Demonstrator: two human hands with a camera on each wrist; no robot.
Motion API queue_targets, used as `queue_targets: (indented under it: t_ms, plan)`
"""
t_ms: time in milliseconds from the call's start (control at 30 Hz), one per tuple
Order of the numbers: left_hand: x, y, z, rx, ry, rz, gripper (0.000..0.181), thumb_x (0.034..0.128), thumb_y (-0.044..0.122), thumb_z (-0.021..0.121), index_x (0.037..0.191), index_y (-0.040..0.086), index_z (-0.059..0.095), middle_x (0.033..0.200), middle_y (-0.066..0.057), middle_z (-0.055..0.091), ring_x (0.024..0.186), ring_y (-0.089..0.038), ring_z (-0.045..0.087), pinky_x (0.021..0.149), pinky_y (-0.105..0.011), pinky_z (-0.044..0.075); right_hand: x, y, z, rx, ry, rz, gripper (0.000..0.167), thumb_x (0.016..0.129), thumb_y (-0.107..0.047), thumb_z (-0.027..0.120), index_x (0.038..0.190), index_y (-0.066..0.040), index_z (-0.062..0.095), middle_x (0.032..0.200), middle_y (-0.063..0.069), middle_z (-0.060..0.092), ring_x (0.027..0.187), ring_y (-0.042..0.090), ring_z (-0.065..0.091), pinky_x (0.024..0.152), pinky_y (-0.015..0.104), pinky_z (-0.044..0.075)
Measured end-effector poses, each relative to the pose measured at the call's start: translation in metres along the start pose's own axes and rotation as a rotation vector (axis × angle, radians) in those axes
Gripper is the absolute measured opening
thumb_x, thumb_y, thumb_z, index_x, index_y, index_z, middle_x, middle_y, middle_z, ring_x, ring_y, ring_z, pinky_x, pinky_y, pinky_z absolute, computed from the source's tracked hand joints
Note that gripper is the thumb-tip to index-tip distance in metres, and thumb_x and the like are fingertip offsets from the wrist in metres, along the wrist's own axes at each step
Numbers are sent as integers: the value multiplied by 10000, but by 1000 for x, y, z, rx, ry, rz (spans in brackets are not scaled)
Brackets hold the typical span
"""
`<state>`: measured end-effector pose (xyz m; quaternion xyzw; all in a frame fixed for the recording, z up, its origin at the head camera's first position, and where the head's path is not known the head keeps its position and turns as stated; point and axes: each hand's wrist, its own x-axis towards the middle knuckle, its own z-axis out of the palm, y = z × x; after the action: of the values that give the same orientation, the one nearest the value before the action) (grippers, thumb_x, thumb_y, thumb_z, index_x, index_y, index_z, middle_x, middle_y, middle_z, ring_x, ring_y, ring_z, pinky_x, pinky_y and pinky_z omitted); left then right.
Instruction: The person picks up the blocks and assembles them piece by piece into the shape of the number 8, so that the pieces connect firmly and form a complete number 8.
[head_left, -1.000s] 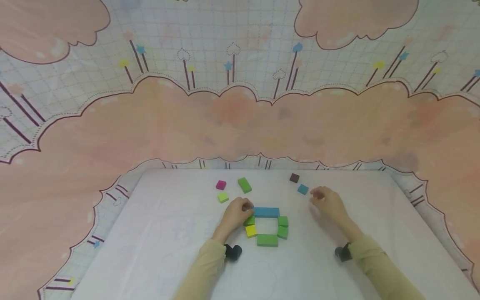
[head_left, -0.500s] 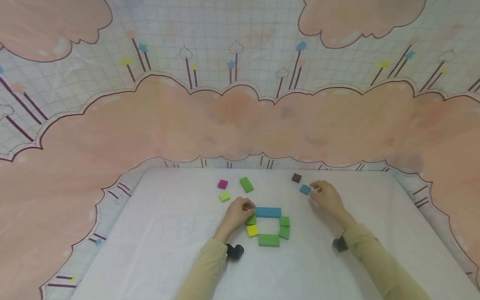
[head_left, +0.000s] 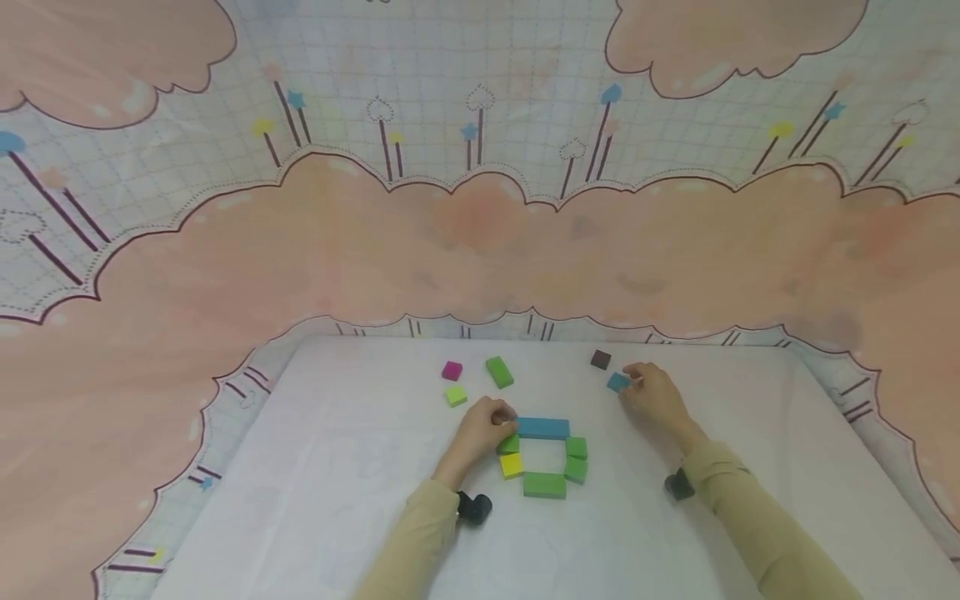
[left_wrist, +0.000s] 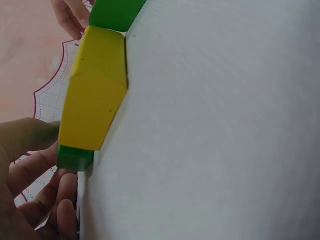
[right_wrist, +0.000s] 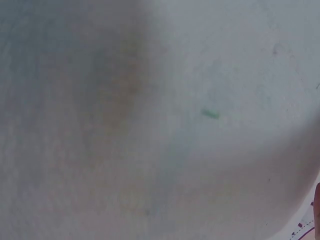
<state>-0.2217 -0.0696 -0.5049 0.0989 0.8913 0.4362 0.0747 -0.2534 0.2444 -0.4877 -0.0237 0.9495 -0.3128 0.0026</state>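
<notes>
A ring of blocks lies on the table: a long blue block (head_left: 543, 428), a green block (head_left: 508, 445), a yellow block (head_left: 512, 466), a longer green block (head_left: 544, 485) and two small green blocks (head_left: 576, 458) on the right. My left hand (head_left: 482, 433) pinches the green block at the ring's upper left corner. In the left wrist view its thumb and curled fingers are by that green block (left_wrist: 75, 158), beside the yellow block (left_wrist: 95, 95). My right hand (head_left: 657, 400) pinches a small blue block (head_left: 618, 382) at its right side. The right wrist view shows mostly table.
Near the back of the white table (head_left: 337, 467) lie a magenta block (head_left: 452, 371), a lime block (head_left: 456, 396), a green block (head_left: 499, 372) and a dark brown block (head_left: 601, 359). A patterned cloth (head_left: 480, 242) hangs behind.
My right hand has moved left to the small blue block, and its fingertips now meet it. The left hand stays at the green block. The head view has shifted slightly.
</notes>
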Motion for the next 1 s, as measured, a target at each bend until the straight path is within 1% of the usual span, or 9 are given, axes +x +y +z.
queue_targets:
  t_ms: [167, 367, 600, 733, 1000]
  plan:
    - [0, 1, 1, -2, -3, -5, 146, 878, 180, 669, 1004, 109, 692, 930, -44, 562, 841, -162, 495, 753, -291, 441, 1, 2, 4, -24, 5, -2, 431, 881, -119, 546, 1278, 47, 520, 1235, 275, 552, 1055, 387, 561, 910, 528, 463]
    - [1, 0, 0, -3, -8, -16, 149, 880, 178, 667, 1010, 109, 691, 938, -44, 565, 848, -165, 495, 759, -297, 443, 1, 0, 6, -43, -1, 8, 435, 884, -123, 529, 1287, 41, 513, 1224, 262, 559, 1070, 388, 546, 921, 531, 458]
    - [1, -1, 1, 2, -7, -7, 152, 878, 171, 668, 1010, 100, 691, 922, -50, 564, 827, -163, 486, 730, -269, 428, 1, -2, 7, -76, 5, -5, 424, 876, -113, 529, 1270, 44, 531, 1171, 259, 584, 1044, 383, 542, 908, 532, 456]
    - [1, -2, 1, 2, -6, 0, 153, 875, 164, 670, 1010, 94, 690, 910, -58, 561, 817, -165, 479, 714, -265, 419, 3, -2, 6, -86, 1, -2, 421, 867, -112, 542, 1260, 39, 544, 1132, 246, 596, 1018, 373, 548, 886, 525, 464]
    - [1, -3, 2, 13, -6, -9, 151, 880, 177, 667, 1012, 107, 689, 899, -45, 548, 814, -159, 477, 710, -257, 416, 5, -1, 7, -94, -2, 19, 416, 873, -125, 547, 1259, 30, 551, 1101, 228, 596, 1004, 362, 551, 866, 508, 475]
